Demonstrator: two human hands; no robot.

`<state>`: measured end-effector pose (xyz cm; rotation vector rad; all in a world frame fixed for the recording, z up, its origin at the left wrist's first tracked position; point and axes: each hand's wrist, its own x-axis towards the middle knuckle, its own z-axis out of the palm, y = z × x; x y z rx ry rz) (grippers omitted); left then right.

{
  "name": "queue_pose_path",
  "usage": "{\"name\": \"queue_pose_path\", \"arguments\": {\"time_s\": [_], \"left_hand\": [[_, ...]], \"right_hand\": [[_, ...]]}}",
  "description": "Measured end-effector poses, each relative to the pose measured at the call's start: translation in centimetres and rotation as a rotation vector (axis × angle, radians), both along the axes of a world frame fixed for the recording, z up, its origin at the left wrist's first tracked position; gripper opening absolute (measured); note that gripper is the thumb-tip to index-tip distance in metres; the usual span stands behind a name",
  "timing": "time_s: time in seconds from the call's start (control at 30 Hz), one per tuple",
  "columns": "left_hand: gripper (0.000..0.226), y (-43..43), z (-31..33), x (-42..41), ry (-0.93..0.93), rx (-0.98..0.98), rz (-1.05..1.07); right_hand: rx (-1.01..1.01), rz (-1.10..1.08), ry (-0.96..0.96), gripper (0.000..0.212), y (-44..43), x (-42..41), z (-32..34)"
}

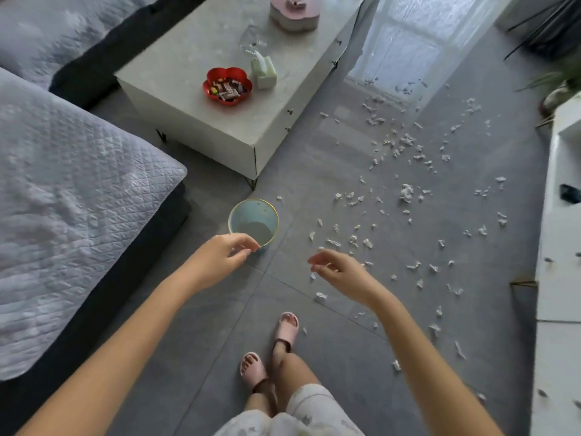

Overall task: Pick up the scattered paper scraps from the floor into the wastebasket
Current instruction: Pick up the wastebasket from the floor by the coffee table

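Scraps (406,192) lie strewn over the grey floor (301,171), mostly to your right. They spread from just beside the wastebasket (251,211) out toward the white cabinet (556,247), and a few lie near your slippers (287,328). The wastebasket stands upright on the floor, near the corner of the counter (188,70), which carries a red dish (227,86). Your left grip (224,251) hangs over the wastebasket's near rim, fingers loosely curled, holding nothing. Your right grip (336,269) hangs over the scraps to the right, fingers loosely curled. A white bit shows by those fingers; you cannot tell whether it is held or lies on the floor below.
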<state>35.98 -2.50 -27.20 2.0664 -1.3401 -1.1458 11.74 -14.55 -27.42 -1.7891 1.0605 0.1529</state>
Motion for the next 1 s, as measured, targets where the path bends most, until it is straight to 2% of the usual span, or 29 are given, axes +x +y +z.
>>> {"name": "queue_pose_path", "arguments": {"time_s": [0.17,0.3,0.47,0.57,0.73,0.87,1.0], "left_hand": [[0.023,-2.1,-2.4,2.0,0.056,-0.030,0.079],[0.032,-4.0,-5.8,4.4,0.080,-0.045,0.105],[0.037,-6.2,-10.8,6.4,0.127,-0.011,0.136],[0.034,-8.9,-16.4,8.5,0.155,0.009,0.132],[0.043,-12.7,-28.8,12.2,0.180,0.040,0.164],[0.044,-14.3,-38.4,14.6,0.193,0.083,0.143],[0.046,-12.9,-45.3,16.6,0.249,0.062,0.148]], "right_hand": [[0.091,-0.073,-0.057,0.017,-3.4,4.0,-2.2],[0.145,-0.135,-0.033,0.019,-6.7,7.4,-7.3],[0.426,-0.339,0.042,0.029,-7.2,9.5,-13.7],[0.589,-0.500,0.068,0.031,-8.1,10.9,-20.9],[0.680,-0.699,0.165,0.054,-10.0,15.3,-34.4],[0.717,-0.849,0.146,0.070,-11.8,19.5,-45.4],[0.703,-0.962,0.184,0.066,-11.7,23.2,-55.0]]}}
